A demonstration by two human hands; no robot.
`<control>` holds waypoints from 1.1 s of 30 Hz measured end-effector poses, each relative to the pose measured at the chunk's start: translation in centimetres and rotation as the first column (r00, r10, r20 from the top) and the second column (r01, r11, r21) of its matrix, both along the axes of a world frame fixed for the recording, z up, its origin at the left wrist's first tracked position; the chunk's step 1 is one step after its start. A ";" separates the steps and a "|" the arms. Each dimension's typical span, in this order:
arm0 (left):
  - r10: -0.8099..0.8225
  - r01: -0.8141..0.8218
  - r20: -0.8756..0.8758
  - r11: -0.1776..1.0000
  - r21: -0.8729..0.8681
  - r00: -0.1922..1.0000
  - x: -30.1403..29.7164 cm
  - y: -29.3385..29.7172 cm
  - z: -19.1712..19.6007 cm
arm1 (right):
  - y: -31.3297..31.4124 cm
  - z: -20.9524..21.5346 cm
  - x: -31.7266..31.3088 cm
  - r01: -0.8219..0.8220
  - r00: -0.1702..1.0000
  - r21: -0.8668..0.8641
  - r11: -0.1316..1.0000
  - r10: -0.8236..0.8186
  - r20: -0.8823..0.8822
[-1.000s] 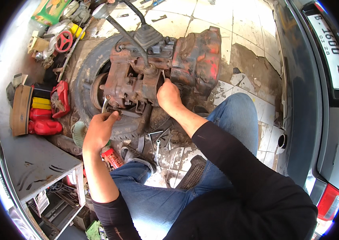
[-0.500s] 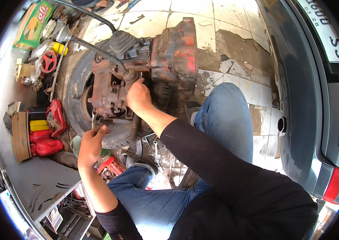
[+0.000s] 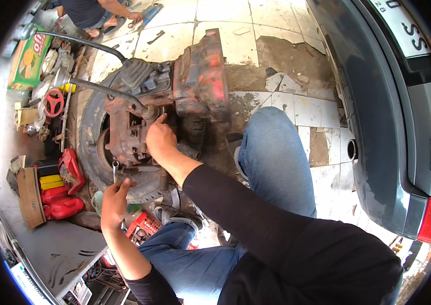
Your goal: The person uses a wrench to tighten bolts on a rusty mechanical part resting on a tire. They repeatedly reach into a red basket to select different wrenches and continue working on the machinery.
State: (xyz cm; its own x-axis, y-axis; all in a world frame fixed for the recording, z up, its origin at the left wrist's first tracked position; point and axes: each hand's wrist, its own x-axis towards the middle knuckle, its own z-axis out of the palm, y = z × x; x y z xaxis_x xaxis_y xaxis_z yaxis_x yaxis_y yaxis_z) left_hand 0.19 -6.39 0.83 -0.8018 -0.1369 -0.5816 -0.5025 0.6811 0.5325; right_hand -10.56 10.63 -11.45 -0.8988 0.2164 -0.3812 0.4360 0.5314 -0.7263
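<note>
A greasy, rust-brown vehicle gearbox (image 3: pixel 124 118) rests on a black tyre (image 3: pixel 89 127). Two long gear levers rise from it toward the far left; the nearer lever (image 3: pixel 106 91) ends at a round base. My right hand (image 3: pixel 161 140) is closed against the gearbox beside that base, its fingertips partly hidden. My left hand (image 3: pixel 114 204) pinches a combination wrench (image 3: pixel 115 172) between thumb and fingers, low at the near left side. The wrench's ring end reaches up to the gearbox's near lower edge; whether it sits on a bolt, I cannot tell.
At left lie red plastic containers (image 3: pixel 63 207), a cardboard piece (image 3: pixel 31 197), a red handwheel (image 3: pixel 54 102) and a green carton (image 3: pixel 30 60). A grey vehicle (image 3: pixel 378 127) stands at right. Another person's hand (image 3: pixel 135 17) shows at the back. A red basket (image 3: pixel 143 226) sits near my foot.
The view has shifted, so the gearbox sits further left and lower, and more of the person at the back shows. Both hands keep their places at the gearbox; the wrench stays in my left hand.
</note>
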 end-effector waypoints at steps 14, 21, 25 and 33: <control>0.633 -0.452 0.161 0.329 0.829 0.757 -2.3 13.4 -4.6 | 8.5 8.0 9.6 -0.660 0.680 -0.036 0.750 0.577 -0.452; 0.530 -0.268 0.343 -0.216 0.939 0.776 -4.0 12.5 -7.0 | 12.0 9.0 5.1 -0.137 0.804 -0.809 0.571 0.541 0.246; 0.603 -0.396 0.266 0.091 0.914 0.752 -6.2 13.9 -3.3 | 13.3 8.7 3.0 -0.192 0.822 -0.798 0.572 0.538 0.188; 0.417 -0.352 -0.166 0.881 0.318 0.894 -6.3 11.9 -4.3 | 18.8 13.0 -4.8 -0.236 0.964 0.006 0.972 0.235 -0.122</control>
